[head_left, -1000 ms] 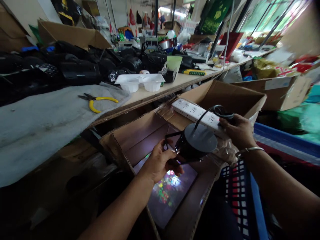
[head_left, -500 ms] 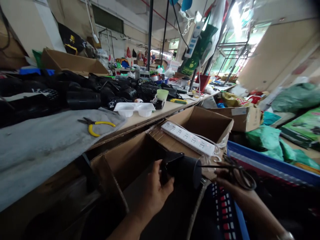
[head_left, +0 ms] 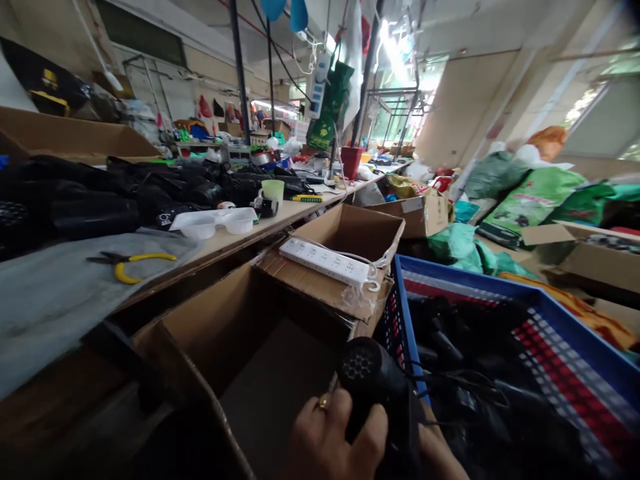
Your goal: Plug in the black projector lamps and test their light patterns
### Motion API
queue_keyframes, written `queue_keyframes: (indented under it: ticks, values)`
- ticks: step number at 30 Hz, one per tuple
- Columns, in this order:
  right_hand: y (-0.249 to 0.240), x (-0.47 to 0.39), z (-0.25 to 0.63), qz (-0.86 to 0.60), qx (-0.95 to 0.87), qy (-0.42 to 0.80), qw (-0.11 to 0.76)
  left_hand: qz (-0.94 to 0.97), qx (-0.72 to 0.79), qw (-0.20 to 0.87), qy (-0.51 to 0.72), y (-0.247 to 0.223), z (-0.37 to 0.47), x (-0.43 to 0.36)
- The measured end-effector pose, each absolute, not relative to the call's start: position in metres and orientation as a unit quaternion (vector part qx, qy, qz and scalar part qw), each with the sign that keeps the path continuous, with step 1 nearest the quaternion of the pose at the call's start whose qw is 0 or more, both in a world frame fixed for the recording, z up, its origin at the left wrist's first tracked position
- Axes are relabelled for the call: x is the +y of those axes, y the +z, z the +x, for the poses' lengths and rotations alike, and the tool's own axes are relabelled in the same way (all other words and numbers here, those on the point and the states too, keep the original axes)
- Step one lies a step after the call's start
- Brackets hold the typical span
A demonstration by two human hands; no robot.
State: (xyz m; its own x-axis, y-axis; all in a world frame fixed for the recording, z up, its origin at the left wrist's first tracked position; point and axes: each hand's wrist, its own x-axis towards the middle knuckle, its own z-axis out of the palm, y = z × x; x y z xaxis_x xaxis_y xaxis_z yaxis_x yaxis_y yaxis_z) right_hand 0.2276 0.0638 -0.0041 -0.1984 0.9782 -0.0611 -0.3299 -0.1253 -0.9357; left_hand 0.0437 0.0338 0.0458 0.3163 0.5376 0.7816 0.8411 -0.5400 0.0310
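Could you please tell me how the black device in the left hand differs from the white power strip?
The black device is dark and rounded, with a honeycomb-patterned end; the white power strip is pale, long and narrow, with a row of sockets. The black device is gripped in the left hand, while the white power strip lies on cardboard.
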Motion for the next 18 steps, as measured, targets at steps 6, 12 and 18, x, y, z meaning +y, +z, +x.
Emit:
queue_keyframes:
  ticks: [6, 12, 18]
  values:
    - [-0.002, 0.051, 0.228, -0.371, -0.380, 0.683, 0.501, -0.821, -0.388, 0.123, -0.400, 0.043, 0.043, 0.032]
    - [-0.005, 0.049, 0.233, -0.382, -0.410, 0.665, 0.494, -0.841, -0.361, 0.050, -0.400, 0.032, 0.038, 0.029]
    - [-0.018, 0.051, 0.239, -0.386, -0.439, 0.634, 0.506, -0.821, -0.333, -0.009, -0.464, 0.023, 0.041, 0.032]
